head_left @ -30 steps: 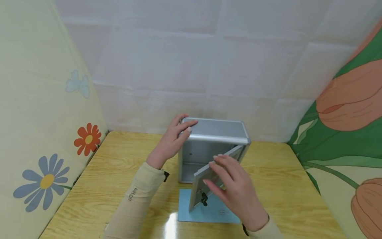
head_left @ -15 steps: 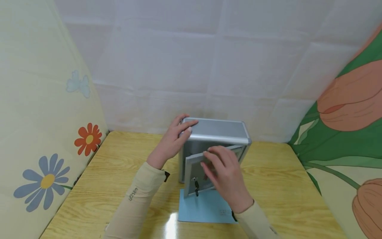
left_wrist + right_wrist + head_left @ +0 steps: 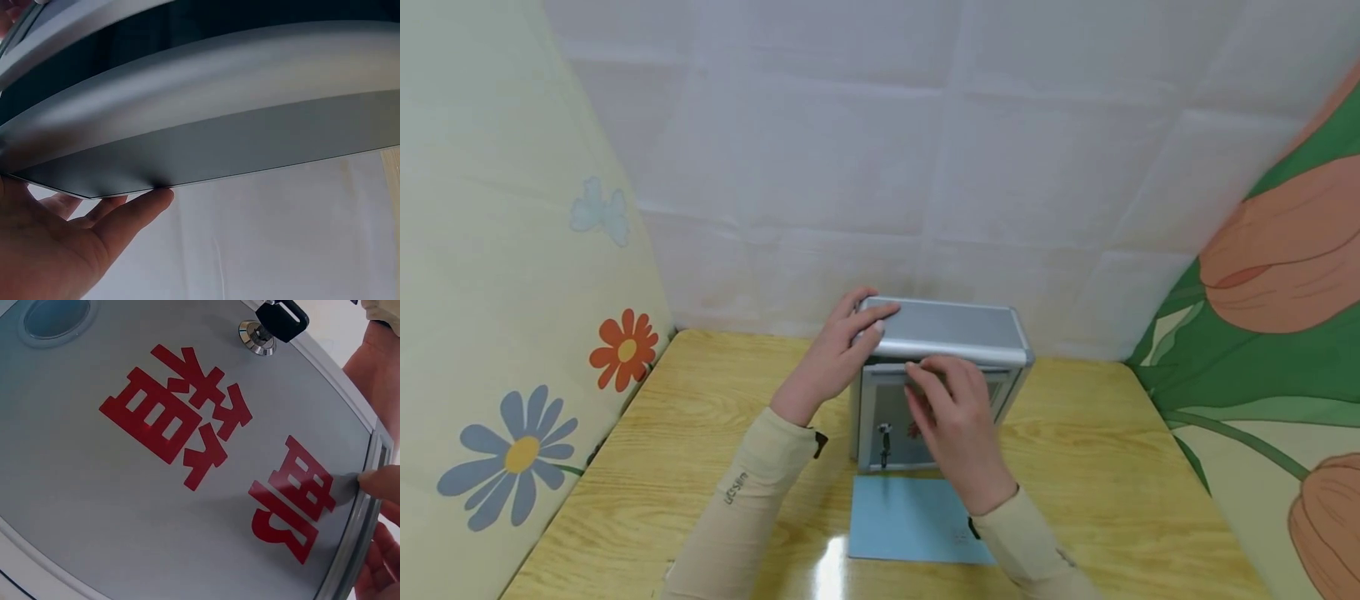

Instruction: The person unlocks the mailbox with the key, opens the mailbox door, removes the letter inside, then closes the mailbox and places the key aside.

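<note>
A grey metal mailbox (image 3: 955, 325) with red lettering on its front stands on the wooden table. My left hand (image 3: 835, 350) rests on its upper left corner, fingers stretched over the top. In the left wrist view one finger of the left hand (image 3: 69, 244) lies along the top panel's edge. The mailbox door (image 3: 898, 404) is nearly closed, a dark gap showing along its upper edge. At that edge my right hand (image 3: 958, 425) pinches the door between thumb and fingers. A black-headed key (image 3: 284, 320) sits in the lock (image 3: 256, 337) on the door's left side.
A light-blue flat sheet (image 3: 910, 521) lies on the table (image 3: 760, 492) in front of the mailbox. A white cloth (image 3: 820, 167) hangs behind, and patterned cloths (image 3: 497, 300) stand at both sides.
The mailbox door has swung inward from wide ajar to nearly flush with the front. My right hand has moved forward and left with it; my left hand has stayed on the corner.
</note>
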Motion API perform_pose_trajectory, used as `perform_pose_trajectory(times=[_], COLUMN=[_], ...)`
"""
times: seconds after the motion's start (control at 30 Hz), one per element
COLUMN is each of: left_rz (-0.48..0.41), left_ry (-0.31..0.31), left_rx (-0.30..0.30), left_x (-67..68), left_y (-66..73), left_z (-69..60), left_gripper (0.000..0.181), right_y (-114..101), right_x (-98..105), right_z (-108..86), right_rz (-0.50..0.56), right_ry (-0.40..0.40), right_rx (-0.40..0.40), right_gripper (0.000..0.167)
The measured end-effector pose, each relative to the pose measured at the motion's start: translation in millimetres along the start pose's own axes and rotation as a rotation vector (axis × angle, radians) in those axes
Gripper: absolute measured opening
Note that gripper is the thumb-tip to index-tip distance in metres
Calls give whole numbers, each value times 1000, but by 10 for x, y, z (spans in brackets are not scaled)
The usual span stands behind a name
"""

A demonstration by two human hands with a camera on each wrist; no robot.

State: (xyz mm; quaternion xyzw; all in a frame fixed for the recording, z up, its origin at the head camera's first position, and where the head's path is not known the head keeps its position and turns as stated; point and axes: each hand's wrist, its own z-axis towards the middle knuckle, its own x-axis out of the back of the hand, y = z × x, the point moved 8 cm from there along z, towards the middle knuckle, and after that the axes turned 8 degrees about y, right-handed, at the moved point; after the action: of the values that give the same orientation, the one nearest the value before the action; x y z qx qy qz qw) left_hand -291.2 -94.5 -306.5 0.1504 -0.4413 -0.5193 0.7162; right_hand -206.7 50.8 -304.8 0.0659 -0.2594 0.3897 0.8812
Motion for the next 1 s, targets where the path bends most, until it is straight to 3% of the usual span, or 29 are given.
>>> perform_pose_trajectory(times=[0.33, 0.57, 1.0], left_rz=[6, -3, -11], left_ry=[0, -1, -1], left_rx=[10, 9, 15], left_x=[-11, -4, -1], left_y=[-9, 7, -19], left_z=[3, 1, -11], left_gripper=[44, 45, 43], right_y=[21, 33, 40], right_x=[-39, -45, -76], right_z=[10, 24, 23], right_rz=[-22, -16, -11], right_ry=[38, 100, 94], right_rx=[-4, 24, 26], right_gripper=[32, 20, 14])
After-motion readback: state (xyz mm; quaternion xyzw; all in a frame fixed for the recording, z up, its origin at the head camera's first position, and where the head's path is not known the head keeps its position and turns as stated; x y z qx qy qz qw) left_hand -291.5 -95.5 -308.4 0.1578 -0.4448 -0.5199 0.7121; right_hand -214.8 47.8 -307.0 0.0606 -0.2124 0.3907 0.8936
